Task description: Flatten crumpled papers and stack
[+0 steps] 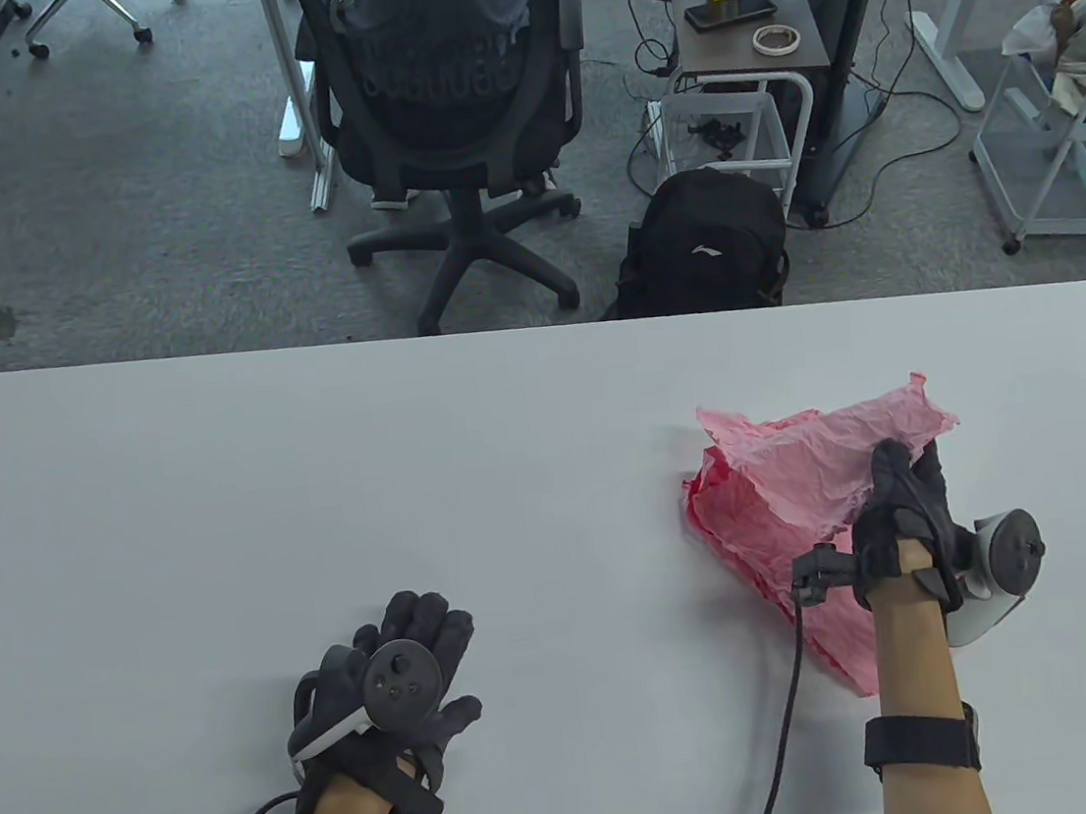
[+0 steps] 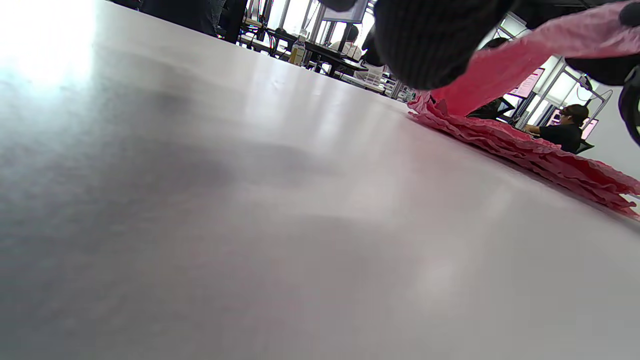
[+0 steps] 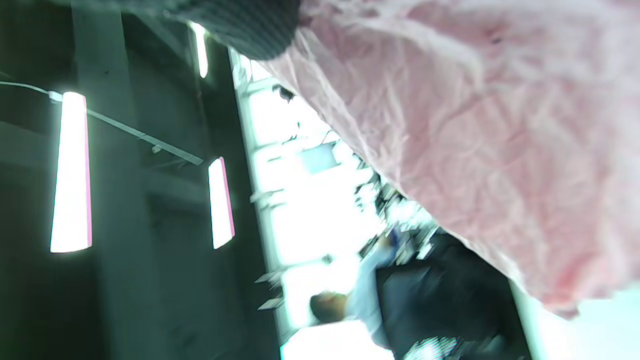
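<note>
A wrinkled pink paper sheet [image 1: 832, 465] is lifted at one edge above a flattened stack of crinkled pink papers [image 1: 780, 566], which lies on the white counter [image 1: 314, 475] at about four o'clock. The right hand [image 1: 902, 506] pinches that sheet. At seven o'clock, the left hand [image 1: 394, 687] rests flat, its grip wide and holding nothing.

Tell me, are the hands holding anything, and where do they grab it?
The right hand pinches a pink crumpled sheet near its right edge, lifting it above the pink stack. The left hand holds nothing.
</note>
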Motion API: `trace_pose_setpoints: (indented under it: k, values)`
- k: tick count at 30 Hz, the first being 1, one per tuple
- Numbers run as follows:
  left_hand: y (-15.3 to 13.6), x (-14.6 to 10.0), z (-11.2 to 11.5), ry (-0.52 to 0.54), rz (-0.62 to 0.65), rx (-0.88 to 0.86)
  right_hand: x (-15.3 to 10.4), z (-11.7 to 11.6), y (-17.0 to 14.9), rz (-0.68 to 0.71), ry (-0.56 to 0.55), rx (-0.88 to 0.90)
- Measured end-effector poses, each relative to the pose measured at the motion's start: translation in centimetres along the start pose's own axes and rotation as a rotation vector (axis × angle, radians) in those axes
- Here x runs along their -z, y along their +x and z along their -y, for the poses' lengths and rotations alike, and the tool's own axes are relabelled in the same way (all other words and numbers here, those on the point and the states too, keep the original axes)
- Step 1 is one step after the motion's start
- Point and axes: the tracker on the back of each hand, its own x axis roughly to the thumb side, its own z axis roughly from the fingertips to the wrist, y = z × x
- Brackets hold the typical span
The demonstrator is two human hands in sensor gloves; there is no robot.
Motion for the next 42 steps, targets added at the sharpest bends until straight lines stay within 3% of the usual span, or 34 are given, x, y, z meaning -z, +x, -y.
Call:
trace_pose_setpoints:
  k: [2, 6, 8, 12, 16, 24, 33, 35, 42]
  values:
    - [0.1, 0.1, 0.1, -0.012, 0.007, -0.007, -0.2, 1.7, -0.8, -0.058, -0.033, -0.122]
    - [0.5, 0.1, 0.2, -0.012, 0.018, -0.002, -1.0, 3.6, -0.9, -0.142, 0.079, -0.286]
    - [0.6, 0.1, 0.2, -0.013, 0.02, -0.006, -1.7, 4.2, -0.2, -0.102, 0.07, -0.364]
    - [0.4, 0.0, 0.1, 0.005, 0.016, -0.005, -3.7, 5.1, 2.5, 0.068, -0.094, -0.491]
    - [0.5, -0.2, -0.2, 0.044, 0.018, -0.018, -5.3, 4.9, 4.4, 0.185, -0.137, -0.545]
    - [0.6, -0.9, -1.3, 0.228, 0.05, -0.067, -6.7, -0.9, 4.6, 0.431, 0.004, -0.556]
    - [0.0, -2.1, -2.3, 0.453, 0.069, -0.141, -8.5, -7.4, -0.1, 0.455, 0.283, -0.491]
    - [-0.1, -2.0, -2.3, 0.465, 0.074, -0.139, -8.9, -8.3, -0.9, 0.414, 0.353, -0.462]
    - [0.1, -1.8, -2.1, 0.443, 0.08, -0.143, -11.7, -9.8, -2.8, 0.56, 0.493, -0.518]
